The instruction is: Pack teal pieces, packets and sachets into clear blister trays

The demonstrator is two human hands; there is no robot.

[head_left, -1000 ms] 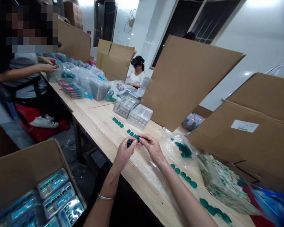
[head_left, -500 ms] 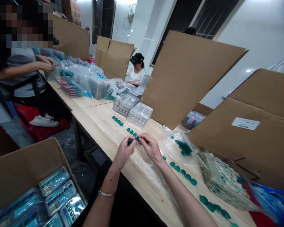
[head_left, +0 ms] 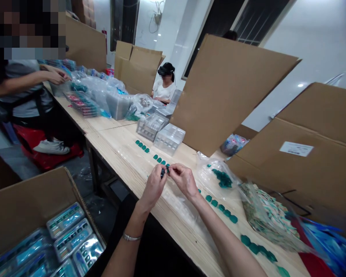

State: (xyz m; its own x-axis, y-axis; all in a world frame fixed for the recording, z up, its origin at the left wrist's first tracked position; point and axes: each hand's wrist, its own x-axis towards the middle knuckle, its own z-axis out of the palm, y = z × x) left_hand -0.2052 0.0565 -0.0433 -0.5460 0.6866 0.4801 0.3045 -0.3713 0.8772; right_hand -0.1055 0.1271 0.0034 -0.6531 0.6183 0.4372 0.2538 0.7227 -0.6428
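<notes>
My left hand [head_left: 153,185] is closed around a few dark green pieces [head_left: 162,173], whose edges show at the fingers. Beside it, my right hand [head_left: 186,180] pinches a small green gem-like piece [head_left: 167,168] at the near end of a short row [head_left: 159,159] on the table. Fingertips partly hide that piece. Farther along lies another short row of green pieces [head_left: 142,146]. Right of my right forearm, more green pieces [head_left: 221,207] run in a line toward me. A clear plastic bag [head_left: 203,169] with a heap of loose green pieces [head_left: 223,178] lies beyond my right hand.
Clear plastic trays [head_left: 169,138] are stacked behind the rows. Cardboard sheets [head_left: 233,92] stand along the far side. A bag of pale strips [head_left: 269,215] lies right. A carton [head_left: 31,192] of filled packs is at lower left. Two co-workers sit farther along the table.
My left hand has turned slightly inward, its fingers covering more of the held pieces. My right hand still pinches at the row's near end. The view has shifted slightly.
</notes>
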